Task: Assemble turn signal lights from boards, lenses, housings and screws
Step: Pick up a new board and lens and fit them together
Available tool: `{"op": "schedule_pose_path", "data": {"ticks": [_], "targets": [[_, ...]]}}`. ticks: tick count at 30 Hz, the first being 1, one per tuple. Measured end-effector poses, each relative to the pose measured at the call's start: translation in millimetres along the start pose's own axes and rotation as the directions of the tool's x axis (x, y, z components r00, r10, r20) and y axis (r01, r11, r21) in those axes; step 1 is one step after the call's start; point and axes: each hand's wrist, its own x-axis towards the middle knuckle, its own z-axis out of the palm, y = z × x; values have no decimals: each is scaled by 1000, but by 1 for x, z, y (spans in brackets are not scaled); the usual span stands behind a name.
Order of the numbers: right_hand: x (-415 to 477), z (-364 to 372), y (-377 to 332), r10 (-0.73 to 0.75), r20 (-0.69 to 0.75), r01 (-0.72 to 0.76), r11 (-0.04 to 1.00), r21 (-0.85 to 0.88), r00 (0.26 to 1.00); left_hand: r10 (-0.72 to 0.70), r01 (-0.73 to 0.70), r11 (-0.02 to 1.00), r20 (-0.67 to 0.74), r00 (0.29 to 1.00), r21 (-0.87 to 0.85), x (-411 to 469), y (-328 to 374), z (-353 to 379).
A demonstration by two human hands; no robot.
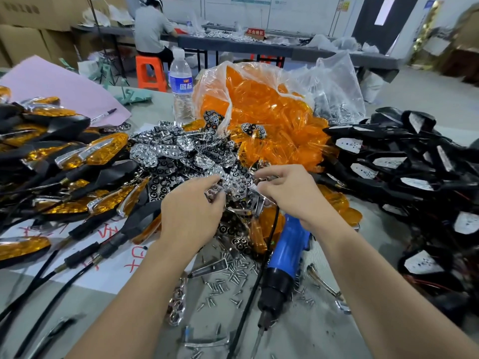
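Observation:
My left hand [190, 211] and my right hand [290, 191] meet over a heap of chrome reflector boards [176, 154] in the middle of the table. Between them sits one chrome reflector piece [237, 183]; the left fingertips pinch its left side and the right fingers curl on its right end. Orange lenses [272, 117] spill from a clear bag behind the heap. Black housings with white boards [404, 161] pile up at the right. Finished orange-and-black lights [77, 156] lie at the left. Loose screws [228, 278] are scattered near the front.
A blue electric screwdriver [285, 255] lies under my right wrist, its tip pointing toward me. A water bottle [181, 84] stands behind the heap. Pink paper [59, 84] lies at the back left. A person sits on an orange stool [150, 71] at another table behind.

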Motion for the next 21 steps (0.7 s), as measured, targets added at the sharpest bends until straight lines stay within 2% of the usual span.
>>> {"op": "schedule_pose_path", "data": {"ticks": [2,4,5,7,9,11,13,15,17,19,21], "targets": [[-3,0,1,-12,-25,10,998,-55,1000,142,-147,980,-48,989,-135,-5,8,-5],[-7,2,5,-16,-52,14,999,-50,999,255,-248,942,2,967,-227,-14,19,-10],[-10,2,7,-11,-65,8,999,-44,998,293,-270,938,78,953,-219,-19,24,-10],[-14,1,10,-7,-53,4,998,-55,999,283,-267,959,236,929,-100,-26,35,-9],[-17,0,12,-21,21,23,995,-96,1000,252,-248,967,301,920,-54,-26,40,-5],[-20,1,12,-39,104,56,984,-167,994,223,-193,973,321,920,-124,-25,42,-6],[-22,3,12,-73,22,75,979,-187,997,175,-129,979,327,929,-159,-23,40,-8],[-26,5,10,-85,-162,71,993,-91,983,80,-39,990,302,950,-139,-20,31,-8],[-30,7,11,-14,-278,54,989,136,960,-58,96,984,239,969,-150,-14,23,-7],[-35,8,14,53,-300,34,961,275,953,-188,217,955,153,970,-203,-9,18,-6],[-39,8,16,55,-288,26,962,271,956,-284,334,846,178,942,-415,-8,18,-3]]}}
